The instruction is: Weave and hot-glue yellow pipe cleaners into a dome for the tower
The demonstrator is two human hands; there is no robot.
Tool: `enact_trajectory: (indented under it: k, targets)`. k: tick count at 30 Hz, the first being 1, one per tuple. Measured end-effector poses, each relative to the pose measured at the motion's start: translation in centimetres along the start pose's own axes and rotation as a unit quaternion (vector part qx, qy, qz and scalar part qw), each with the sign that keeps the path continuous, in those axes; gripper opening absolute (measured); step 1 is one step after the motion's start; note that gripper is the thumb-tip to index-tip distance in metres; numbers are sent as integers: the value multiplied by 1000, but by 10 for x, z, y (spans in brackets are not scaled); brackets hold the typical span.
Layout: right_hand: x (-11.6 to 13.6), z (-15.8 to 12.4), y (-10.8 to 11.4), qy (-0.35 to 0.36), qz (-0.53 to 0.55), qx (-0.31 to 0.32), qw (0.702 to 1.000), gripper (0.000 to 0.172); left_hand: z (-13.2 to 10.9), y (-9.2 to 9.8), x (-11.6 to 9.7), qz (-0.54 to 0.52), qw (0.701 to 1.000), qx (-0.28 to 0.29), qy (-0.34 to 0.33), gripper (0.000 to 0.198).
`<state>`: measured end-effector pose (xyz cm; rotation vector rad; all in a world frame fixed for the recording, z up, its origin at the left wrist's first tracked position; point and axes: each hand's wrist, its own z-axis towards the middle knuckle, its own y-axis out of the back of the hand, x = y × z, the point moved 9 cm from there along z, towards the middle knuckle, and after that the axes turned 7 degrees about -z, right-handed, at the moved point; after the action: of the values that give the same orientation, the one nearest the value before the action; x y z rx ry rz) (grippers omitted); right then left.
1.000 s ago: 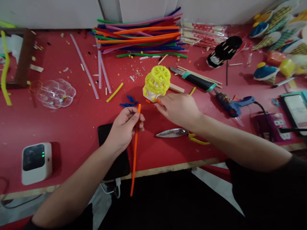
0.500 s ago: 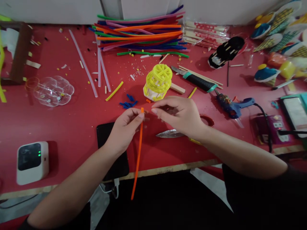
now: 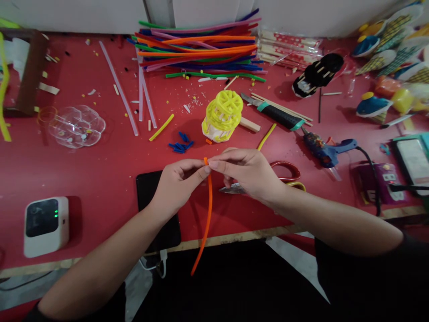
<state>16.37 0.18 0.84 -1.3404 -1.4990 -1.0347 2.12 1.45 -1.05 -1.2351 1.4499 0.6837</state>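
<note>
An orange pipe cleaner (image 3: 208,210) hangs from the pinched fingers of my left hand (image 3: 176,183), its short top end sticking up. My right hand (image 3: 250,172) has thumb and forefinger closed at that top end, touching my left fingertips. Scissors (image 3: 284,172) with red and yellow handles lie partly under my right hand. Beyond my hands stands a yellow tiered model (image 3: 223,114) on a white base, with a small orange piece (image 3: 208,141) beside it. Short blue pieces (image 3: 181,145) lie to its left.
Colored pipe cleaners (image 3: 201,49) are heaped at the back. A utility knife (image 3: 278,114) and glue gun (image 3: 326,150) lie on the right, near a black model (image 3: 317,76). A black phone (image 3: 167,232) sits at the front edge, a white device (image 3: 46,227) farther left.
My right hand has moved left and down to meet the orange pipe cleaner's top end. My left hand has shifted slightly right with it. More of the scissor handles shows.
</note>
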Motion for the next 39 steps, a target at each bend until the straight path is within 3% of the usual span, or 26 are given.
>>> enact_trajectory:
  k: [4, 6, 8, 10, 13, 18, 21, 23, 26, 28, 30, 39]
  targets:
    - [-5, 3, -3, -22, 10, 22, 999, 49, -1, -3, 4, -46, 998, 13, 32, 21]
    - [0, 8, 8, 0, -25, 11, 1000, 49, -1, -5, 8, -66, 996, 13, 51, 22]
    - [11, 15, 29, 50, -110, -45, 992, 42, 0, -4, 10, -76, 996, 6, 55, 24]
    - [21, 25, 52, 90, -223, -121, 963, 37, 1, -2, 12, -74, 996, -1, 52, 25]
    - [19, 48, 66, 83, -318, -155, 932, 29, 1, -2, 12, -63, 997, 4, 45, 26]
    - [17, 85, 52, 69, -248, -122, 959, 15, 4, -6, 8, -76, 996, 29, 29, 21]
    - [36, 85, 40, 115, -272, -126, 947, 7, 6, -7, 7, -103, 994, 28, 35, 21]
    - [46, 75, 30, 143, -270, -98, 947, 4, 6, -7, 9, -123, 991, 23, 56, 22]
    - [50, 53, 8, 161, -221, 42, 961, 15, 4, -8, 13, -156, 982, 15, 102, 26]
    - [49, 36, -4, 169, -205, 133, 955, 22, 2, -12, 15, -180, 975, 23, 130, 29]
    - [48, 23, -9, 187, -209, 183, 942, 23, 1, -16, 17, -198, 968, 39, 151, 31]
    - [49, 14, -7, 245, -192, 211, 927, 12, -3, -20, 17, -161, 970, 99, 154, 28]
